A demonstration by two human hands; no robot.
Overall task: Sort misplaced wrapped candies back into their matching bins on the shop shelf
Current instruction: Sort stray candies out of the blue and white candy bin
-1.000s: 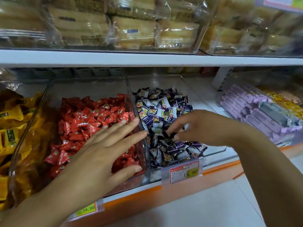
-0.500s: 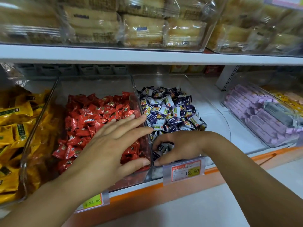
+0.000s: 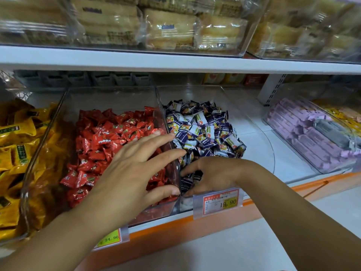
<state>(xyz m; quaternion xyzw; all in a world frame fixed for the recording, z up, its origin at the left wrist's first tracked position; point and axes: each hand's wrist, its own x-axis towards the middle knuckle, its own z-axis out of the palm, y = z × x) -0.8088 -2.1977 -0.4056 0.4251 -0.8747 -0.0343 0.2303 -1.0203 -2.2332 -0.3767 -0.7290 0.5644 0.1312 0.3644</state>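
Red wrapped candies (image 3: 109, 145) fill a clear bin (image 3: 64, 98) at centre left. Purple-and-white wrapped candies (image 3: 201, 128) lie heaped in the clear bin (image 3: 220, 89) beside it. My left hand (image 3: 132, 171) hovers flat over the red candies, fingers spread, its fingertips reaching the wall between the two bins. My right hand (image 3: 213, 176) is down in the front of the purple bin, fingers curled among the purple candies; whether it grips one I cannot tell.
Yellow packets (image 3: 17, 153) fill the bin at far left. A bin of lilac bars (image 3: 304, 137) stands at right. Price tags (image 3: 219, 201) hang on the orange shelf edge (image 3: 322, 184). An upper shelf (image 3: 175, 64) holds wrapped cakes.
My right hand moved from the middle of the purple heap down toward the bin's front and left corner. My left hand stayed over the red candies.
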